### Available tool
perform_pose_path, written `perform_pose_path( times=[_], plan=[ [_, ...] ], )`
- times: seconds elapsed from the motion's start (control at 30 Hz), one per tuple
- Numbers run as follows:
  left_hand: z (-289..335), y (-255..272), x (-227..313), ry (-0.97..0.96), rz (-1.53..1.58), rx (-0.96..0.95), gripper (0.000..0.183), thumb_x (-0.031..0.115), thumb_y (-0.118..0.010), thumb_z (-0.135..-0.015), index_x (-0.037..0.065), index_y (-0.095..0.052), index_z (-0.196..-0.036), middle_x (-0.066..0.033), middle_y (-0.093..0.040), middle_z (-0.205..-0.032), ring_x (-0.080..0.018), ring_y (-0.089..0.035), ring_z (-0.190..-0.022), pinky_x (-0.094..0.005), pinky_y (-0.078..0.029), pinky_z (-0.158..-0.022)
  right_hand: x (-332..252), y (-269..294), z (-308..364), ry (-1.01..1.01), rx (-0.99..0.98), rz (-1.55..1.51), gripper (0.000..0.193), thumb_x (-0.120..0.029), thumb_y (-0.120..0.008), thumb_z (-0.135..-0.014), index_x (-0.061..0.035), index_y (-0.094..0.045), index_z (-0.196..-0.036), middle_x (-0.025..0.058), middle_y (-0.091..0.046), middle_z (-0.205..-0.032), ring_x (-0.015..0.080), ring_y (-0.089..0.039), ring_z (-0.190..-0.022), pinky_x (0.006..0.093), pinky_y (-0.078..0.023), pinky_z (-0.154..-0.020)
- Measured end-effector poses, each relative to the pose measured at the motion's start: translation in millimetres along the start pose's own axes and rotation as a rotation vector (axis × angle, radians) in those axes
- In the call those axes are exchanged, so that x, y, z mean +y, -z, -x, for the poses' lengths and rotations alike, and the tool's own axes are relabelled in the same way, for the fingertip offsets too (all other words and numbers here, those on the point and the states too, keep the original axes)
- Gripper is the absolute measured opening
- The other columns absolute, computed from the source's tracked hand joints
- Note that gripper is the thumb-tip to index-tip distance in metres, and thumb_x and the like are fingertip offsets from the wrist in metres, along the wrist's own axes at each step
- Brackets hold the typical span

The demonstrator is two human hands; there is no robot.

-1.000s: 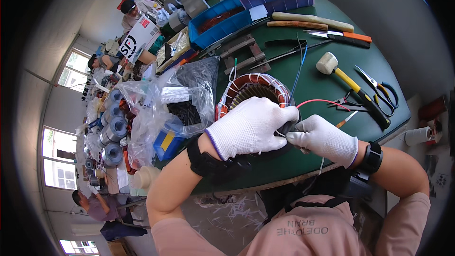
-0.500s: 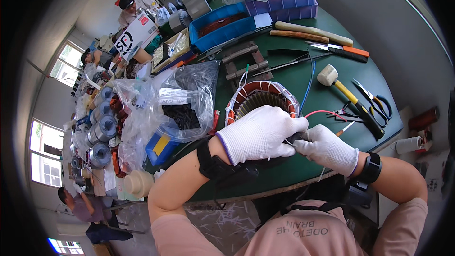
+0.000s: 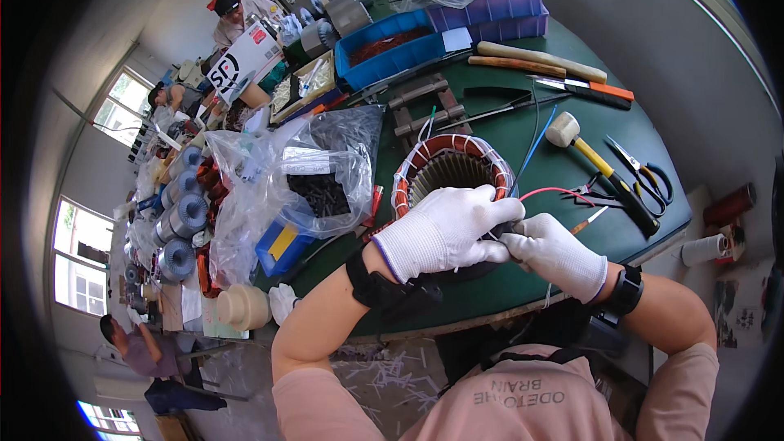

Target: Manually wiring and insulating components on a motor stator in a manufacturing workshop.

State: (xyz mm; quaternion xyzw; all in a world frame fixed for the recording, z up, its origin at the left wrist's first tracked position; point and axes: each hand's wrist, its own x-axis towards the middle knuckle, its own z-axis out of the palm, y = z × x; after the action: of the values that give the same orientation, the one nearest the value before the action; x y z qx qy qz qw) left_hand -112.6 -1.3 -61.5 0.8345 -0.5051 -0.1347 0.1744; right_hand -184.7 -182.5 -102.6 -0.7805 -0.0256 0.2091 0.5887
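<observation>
A motor stator [image 3: 408, 171] stands on the green table, its reddish copper windings bound with white cord. My left hand [image 3: 445, 229], in a white knit glove, lies over its near side with fingers bent together at the near right rim. There my right hand [image 3: 559, 253], gloved alike, meets it in a pinch. A small dark piece shows between the fingertips, too covered to name. Red wire [image 3: 555, 189] arcs rightward from beside the fingers. Dark and blue wires [image 3: 537, 137] rise past the stator's right side.
To the right lie a mallet [image 3: 600, 159], scissors [image 3: 641, 175] and pliers [image 3: 590, 194]. Beyond are wooden sticks [image 3: 543, 59], knives [image 3: 600, 91] and a blue bin [image 3: 392, 57]. Left stand a plastic bag of black pieces [image 3: 318, 192] and a small blue box [image 3: 282, 249]. Other people work farther left.
Both hands have shifted slightly left and stay together at the rim, still pinching. The view has shifted a little, and the blue wire now shows a shorter stretch.
</observation>
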Motion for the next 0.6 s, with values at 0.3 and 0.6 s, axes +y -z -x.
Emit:
perform_pose_path(
  times=[0.3,0.6],
  plan=[
    [3.8,2.3,2.8,-0.001,-0.044,0.017,0.045,0.028,-0.075,-0.077,0.014,-0.059,-0.117,-0.0144,-0.058,-0.088,-0.0335,-0.063,-0.080,-0.0421,-0.050,-0.069,6.7,-1.5,11.7,-0.019,-0.003,-0.036,0.041,-0.030,-0.053,-0.094,0.0053,-0.061,-0.075,0.0053,-0.050,-0.059,0.0122,-0.047,-0.057,0.0323,-0.041,-0.055],
    [27.0,-48.9,27.4,0.168,-0.305,0.569,0.073,0.025,-0.078,-0.071,0.002,-0.049,-0.134,-0.0130,-0.065,-0.094,-0.0289,-0.064,-0.085,-0.0396,-0.049,-0.079,20.0,-7.8,-0.7,0.058,0.084,-0.140,0.044,-0.033,-0.057,-0.094,0.0059,-0.063,-0.074,0.0055,-0.053,-0.059,0.0114,-0.047,-0.058,0.0301,-0.041,-0.055]
  ],
)
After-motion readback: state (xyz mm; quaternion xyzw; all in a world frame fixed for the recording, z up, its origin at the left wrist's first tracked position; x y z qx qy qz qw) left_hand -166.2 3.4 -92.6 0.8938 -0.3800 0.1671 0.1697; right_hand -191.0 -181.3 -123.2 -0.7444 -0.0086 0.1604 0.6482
